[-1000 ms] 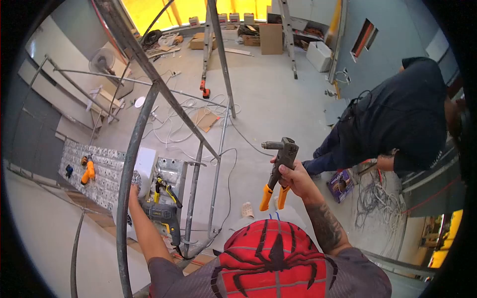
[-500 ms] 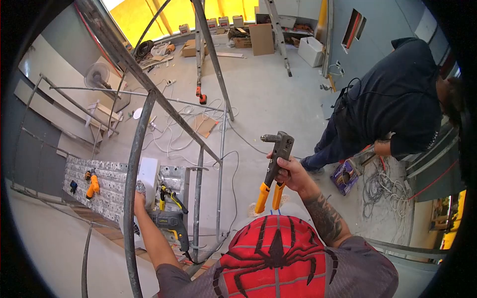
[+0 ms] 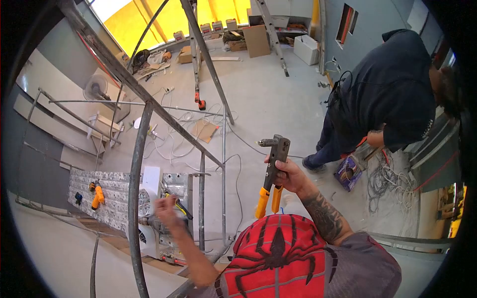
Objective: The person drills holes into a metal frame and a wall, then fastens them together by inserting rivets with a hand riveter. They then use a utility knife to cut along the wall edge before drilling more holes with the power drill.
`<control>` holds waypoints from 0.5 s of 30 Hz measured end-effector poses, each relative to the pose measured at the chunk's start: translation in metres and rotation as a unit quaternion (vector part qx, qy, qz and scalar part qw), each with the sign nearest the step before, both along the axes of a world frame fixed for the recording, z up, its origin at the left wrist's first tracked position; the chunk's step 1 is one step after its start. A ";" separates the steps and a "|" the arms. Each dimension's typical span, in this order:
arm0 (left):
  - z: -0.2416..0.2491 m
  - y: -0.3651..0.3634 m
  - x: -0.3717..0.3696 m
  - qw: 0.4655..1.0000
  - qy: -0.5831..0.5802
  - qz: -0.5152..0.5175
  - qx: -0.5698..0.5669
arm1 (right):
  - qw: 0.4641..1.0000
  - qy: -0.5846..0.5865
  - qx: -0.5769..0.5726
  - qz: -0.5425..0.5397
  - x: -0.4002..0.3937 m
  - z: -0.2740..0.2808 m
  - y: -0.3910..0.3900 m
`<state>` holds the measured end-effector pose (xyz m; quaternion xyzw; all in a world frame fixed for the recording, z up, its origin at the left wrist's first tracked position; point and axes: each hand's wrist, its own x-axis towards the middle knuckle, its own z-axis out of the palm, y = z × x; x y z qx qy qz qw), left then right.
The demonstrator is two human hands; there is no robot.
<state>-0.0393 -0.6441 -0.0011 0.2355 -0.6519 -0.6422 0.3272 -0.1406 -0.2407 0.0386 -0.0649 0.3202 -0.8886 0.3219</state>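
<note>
A hand riveter [image 3: 276,164] with a dark grey head and orange-yellow handles is held upright by my right hand [image 3: 288,175], with the fingers wrapped round its body. The nose of the riveter points left. My left hand [image 3: 168,208] is smeared by motion over the metal scaffold platform [image 3: 112,198], so its fingers cannot be made out. Beside that hand are a yellow-and-black tool [image 3: 183,207], a grey drill [image 3: 161,226] partly behind the forearm, and a white container of small metal pieces [image 3: 144,202].
Scaffold poles [image 3: 135,188] rise at the left and centre. An orange-yellow tool [image 3: 98,197] lies on the platform. A person in dark clothes [image 3: 382,89] bends at the right, near a purple bag [image 3: 348,174] and coiled cables [image 3: 380,184]. A ladder [image 3: 272,35] stands behind.
My left hand has moved right and toward me, away from the container. The riveter stays in my right hand. The other person's arm has shifted slightly, and the view has moved a little.
</note>
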 end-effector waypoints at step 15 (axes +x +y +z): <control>0.128 0.250 -0.116 0.874 0.168 -0.444 0.101 | 0.996 0.003 -0.058 -0.068 0.020 0.007 0.006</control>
